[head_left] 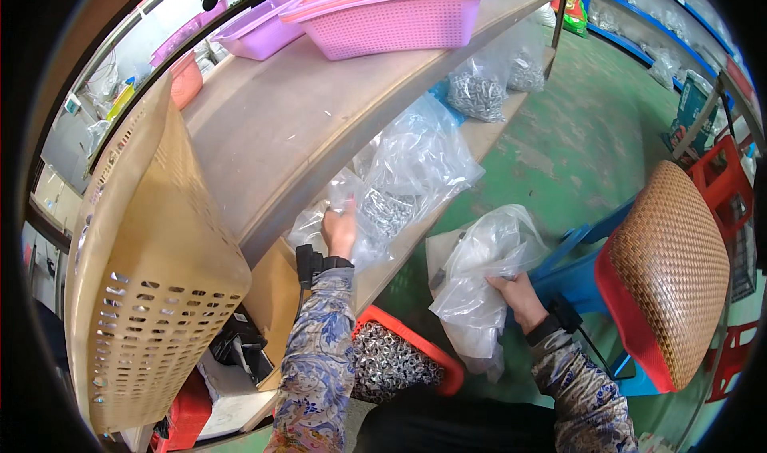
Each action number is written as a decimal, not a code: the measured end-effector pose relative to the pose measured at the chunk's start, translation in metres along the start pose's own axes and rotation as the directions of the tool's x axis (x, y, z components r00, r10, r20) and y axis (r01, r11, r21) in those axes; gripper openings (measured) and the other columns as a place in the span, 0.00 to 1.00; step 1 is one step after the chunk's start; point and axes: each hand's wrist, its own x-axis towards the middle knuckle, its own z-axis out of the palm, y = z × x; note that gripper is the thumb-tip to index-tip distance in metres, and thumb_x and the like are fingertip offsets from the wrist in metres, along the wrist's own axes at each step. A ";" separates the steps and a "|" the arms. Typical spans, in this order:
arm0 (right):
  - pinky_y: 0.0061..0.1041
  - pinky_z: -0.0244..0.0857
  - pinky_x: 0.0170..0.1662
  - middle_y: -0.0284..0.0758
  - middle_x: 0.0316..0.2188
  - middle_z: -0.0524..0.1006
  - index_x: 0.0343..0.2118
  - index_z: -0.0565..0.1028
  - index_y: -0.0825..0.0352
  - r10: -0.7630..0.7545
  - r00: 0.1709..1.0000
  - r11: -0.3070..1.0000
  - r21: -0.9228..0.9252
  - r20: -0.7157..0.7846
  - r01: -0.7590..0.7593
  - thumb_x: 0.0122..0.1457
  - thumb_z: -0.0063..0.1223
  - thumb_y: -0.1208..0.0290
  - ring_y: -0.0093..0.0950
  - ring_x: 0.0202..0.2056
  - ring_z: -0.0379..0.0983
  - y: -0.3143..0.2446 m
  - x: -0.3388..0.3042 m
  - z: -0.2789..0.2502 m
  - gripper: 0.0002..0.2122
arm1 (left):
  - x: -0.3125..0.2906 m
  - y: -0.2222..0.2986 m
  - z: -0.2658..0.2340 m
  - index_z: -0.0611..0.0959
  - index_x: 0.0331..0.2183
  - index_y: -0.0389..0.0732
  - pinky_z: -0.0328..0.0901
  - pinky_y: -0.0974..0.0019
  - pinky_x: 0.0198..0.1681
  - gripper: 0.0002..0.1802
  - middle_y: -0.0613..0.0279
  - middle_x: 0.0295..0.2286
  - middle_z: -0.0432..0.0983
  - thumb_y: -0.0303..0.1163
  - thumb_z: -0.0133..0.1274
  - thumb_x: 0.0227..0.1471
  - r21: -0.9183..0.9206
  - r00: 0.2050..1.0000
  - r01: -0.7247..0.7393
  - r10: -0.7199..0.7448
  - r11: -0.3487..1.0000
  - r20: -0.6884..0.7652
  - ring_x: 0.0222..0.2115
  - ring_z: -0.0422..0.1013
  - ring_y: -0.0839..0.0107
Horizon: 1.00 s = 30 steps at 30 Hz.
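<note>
My left hand [339, 231] reaches to the lower shelf and is closed on the plastic of a clear bag [391, 209] with shiny metal parts inside. Its fingertips are partly hidden by the film. Off to the right, my right hand [518, 295] grips a crumpled, whitish clear plastic bag [479, 269], which hangs above the floor; I cannot tell whether anything is in it. Between my forearms, low down, stands a red bin [454, 373] full of small metal pieces [391, 365].
Pink baskets [387, 29] stand on the upper shelf [264, 109]. A tan perforated basket [160, 317] rises close on the left. More bags of metal parts [478, 89] lie farther along the lower shelf. At right is a blue stool [579, 281] beside a woven cushion [667, 269].
</note>
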 end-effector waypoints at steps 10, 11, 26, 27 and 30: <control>0.26 0.63 0.47 0.35 0.42 0.74 0.47 0.70 0.71 -0.085 0.995 0.996 0.013 0.052 0.084 0.52 0.54 0.78 0.26 0.43 0.70 -0.021 0.002 0.001 0.18 | -0.057 -0.002 -0.092 0.76 0.44 0.32 0.61 0.70 0.47 0.22 0.60 0.39 0.75 0.37 0.56 0.52 -0.567 0.979 -0.202 0.177 0.798 -0.099 0.40 0.69 0.73; 0.26 0.63 0.47 0.35 0.42 0.74 0.47 0.69 0.71 -0.074 0.993 0.996 0.046 0.093 0.070 0.52 0.54 0.78 0.26 0.43 0.70 -0.017 0.006 0.000 0.18 | -0.064 0.000 -0.103 0.75 0.45 0.31 0.61 0.70 0.47 0.24 0.59 0.41 0.74 0.39 0.56 0.51 -0.516 0.988 -0.081 0.138 0.853 0.072 0.41 0.68 0.74; 0.24 0.66 0.40 0.35 0.35 0.77 0.42 0.73 0.73 -0.104 0.951 0.995 0.041 0.292 0.096 0.52 0.54 0.76 0.24 0.35 0.73 -0.084 0.030 0.072 0.14 | -0.016 -0.072 -0.098 0.79 0.38 0.34 0.72 0.71 0.20 0.10 0.58 0.33 0.74 0.21 0.49 0.51 -0.658 0.984 -0.062 -0.063 0.750 -0.165 0.28 0.72 0.71; 0.24 0.67 0.38 0.35 0.34 0.78 0.40 0.74 0.73 -0.106 0.948 0.993 0.078 0.301 0.087 0.52 0.55 0.75 0.24 0.34 0.74 -0.094 0.036 0.087 0.12 | -0.019 -0.070 -0.106 0.77 0.41 0.34 0.72 0.70 0.25 0.13 0.59 0.36 0.73 0.20 0.50 0.51 -0.710 0.998 0.007 -0.050 0.704 -0.039 0.32 0.72 0.71; 0.28 0.68 0.36 0.40 0.32 0.78 0.38 0.74 0.75 -0.138 0.943 0.990 0.005 0.302 0.143 0.51 0.57 0.71 0.27 0.32 0.75 -0.099 0.073 0.120 0.14 | -0.048 -0.055 -0.106 0.72 0.46 0.35 0.71 0.68 0.32 0.18 0.58 0.41 0.71 0.21 0.51 0.51 -0.598 0.996 0.079 -0.037 0.797 0.082 0.36 0.71 0.71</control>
